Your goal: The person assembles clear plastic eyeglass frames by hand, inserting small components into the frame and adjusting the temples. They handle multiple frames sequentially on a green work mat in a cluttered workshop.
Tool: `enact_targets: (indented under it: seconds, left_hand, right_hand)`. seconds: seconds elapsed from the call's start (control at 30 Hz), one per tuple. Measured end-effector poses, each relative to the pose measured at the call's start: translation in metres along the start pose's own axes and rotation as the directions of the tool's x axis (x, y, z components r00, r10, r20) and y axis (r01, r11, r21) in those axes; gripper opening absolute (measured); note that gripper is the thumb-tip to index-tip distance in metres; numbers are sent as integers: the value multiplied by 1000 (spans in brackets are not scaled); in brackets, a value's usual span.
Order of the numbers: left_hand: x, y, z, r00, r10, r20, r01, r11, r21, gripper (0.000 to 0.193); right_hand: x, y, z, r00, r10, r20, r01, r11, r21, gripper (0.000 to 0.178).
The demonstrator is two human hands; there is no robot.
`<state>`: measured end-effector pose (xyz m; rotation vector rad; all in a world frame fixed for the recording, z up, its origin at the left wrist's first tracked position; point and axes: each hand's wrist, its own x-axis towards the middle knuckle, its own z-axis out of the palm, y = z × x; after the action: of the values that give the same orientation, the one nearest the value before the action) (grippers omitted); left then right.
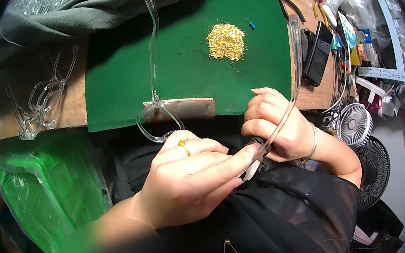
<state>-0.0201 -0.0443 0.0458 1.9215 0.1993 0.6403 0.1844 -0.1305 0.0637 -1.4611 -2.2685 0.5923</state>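
Note:
A pair of clear eyeglasses (153, 67) is held over the near edge of the green mat (120, 76). One lens rim shows beyond my left hand (193, 175), which hides much of the front. That hand is closed, thumb and fingertips pinching the frame near the hinge of the other clear temple (294, 85). This temple rises past my right hand (275, 125). My right hand is closed with fingers curled, close against my left fingertips. Something dark (257, 148) sits between the hands, too covered to name. Below the pinch a small white piece (252, 170) sticks out.
A heap of tiny gold-coloured pieces (226, 41) lies on the mat, with a blue pin (251, 24) beside it. Clear frames (47, 97) lie left. Pliers (285, 0), a black phone (318, 54) and small fans (354, 125) are right; a green crate (42, 181) stands lower left.

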Motion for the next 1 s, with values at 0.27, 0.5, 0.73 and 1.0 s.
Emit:
enact_targets:
  seconds: [0.27, 0.5, 0.73, 1.0]
  left_hand:
    - [2, -3, 2, 999, 39, 7, -39, 999, 17, 40]
    - [2, -1, 6, 998, 64, -9, -62, 983, 170, 35]
    - [-3, 5, 13, 998, -68, -10, 68, 961, 269, 36]
    - [2, -5, -2, 995, -54, -79, 51, 998, -36, 47]
  right_hand:
    - [-4, 4, 1, 998, -22, 56, 21, 999, 25, 20]
    - [-10, 3, 5, 999, 16, 41, -16, 1000, -11, 30]
    - [-16, -1, 14, 994, 97, 44, -92, 991, -98, 22]
    - [0, -2, -9, 984, 169, 55, -175, 974, 145, 26]
